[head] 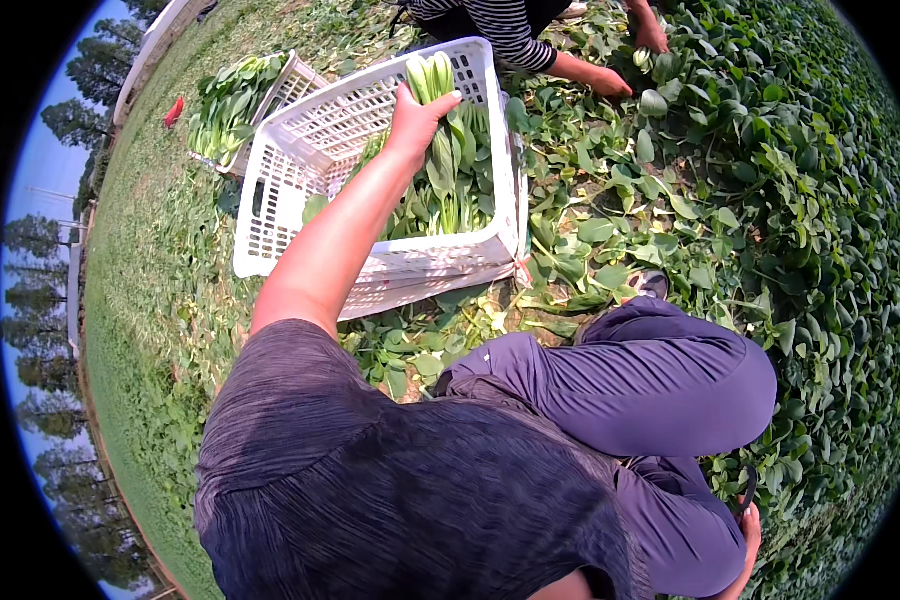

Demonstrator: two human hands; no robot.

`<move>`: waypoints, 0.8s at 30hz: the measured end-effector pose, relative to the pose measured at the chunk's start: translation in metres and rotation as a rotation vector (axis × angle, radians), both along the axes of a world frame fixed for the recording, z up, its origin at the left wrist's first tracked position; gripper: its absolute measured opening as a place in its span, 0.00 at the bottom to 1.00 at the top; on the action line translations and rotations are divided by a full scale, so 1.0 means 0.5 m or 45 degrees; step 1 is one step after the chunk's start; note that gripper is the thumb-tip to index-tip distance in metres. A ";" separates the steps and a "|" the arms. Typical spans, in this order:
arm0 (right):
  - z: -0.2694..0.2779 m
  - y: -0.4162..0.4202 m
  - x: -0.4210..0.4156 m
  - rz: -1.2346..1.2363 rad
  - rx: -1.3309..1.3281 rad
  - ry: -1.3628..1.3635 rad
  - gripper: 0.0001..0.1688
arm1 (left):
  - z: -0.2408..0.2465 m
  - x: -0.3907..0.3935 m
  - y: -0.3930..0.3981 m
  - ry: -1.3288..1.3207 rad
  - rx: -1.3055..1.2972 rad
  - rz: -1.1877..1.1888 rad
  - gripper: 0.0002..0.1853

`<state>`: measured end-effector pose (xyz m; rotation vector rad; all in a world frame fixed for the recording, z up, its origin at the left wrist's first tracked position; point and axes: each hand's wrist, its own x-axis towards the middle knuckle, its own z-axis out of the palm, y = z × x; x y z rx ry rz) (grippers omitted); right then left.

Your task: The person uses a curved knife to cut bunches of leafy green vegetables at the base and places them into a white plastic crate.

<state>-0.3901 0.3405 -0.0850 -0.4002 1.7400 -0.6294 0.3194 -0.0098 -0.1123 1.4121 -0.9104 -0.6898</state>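
Note:
My left hand (414,120) grips a bunch of bok choy (441,161) over a white slotted plastic crate (356,247). Its pale stems point to the crate's far side, and its leaves hang towards more bok choy (450,214) lying within. My left forearm crosses the near rim. At the lower right, beside my bent knee, my right hand (750,529) holds a dark curved tool (748,486) close to the growing plants. My leg hides part of that hand, so the tool's exact kind cannot be told.
A second white crate (289,86) piled with bok choy (232,109) stands beyond. At the top, a co-worker's hands (607,81) are among the plants. Dense leafy rows (817,247) grow on the right. Cut leaves (596,229) litter the soil. A red object (174,112) lies farther left.

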 end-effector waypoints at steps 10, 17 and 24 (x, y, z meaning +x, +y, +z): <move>0.036 -0.088 0.062 -0.157 0.057 0.084 0.19 | -0.293 0.085 -0.216 -0.556 0.966 0.341 0.50; 0.039 -0.106 0.088 -0.251 0.100 0.101 0.19 | -0.296 0.050 -0.236 -0.685 0.964 0.450 0.38; 0.051 -0.116 0.103 -0.317 0.132 0.158 0.19 | -0.360 0.078 -0.239 -1.496 0.766 -0.089 0.33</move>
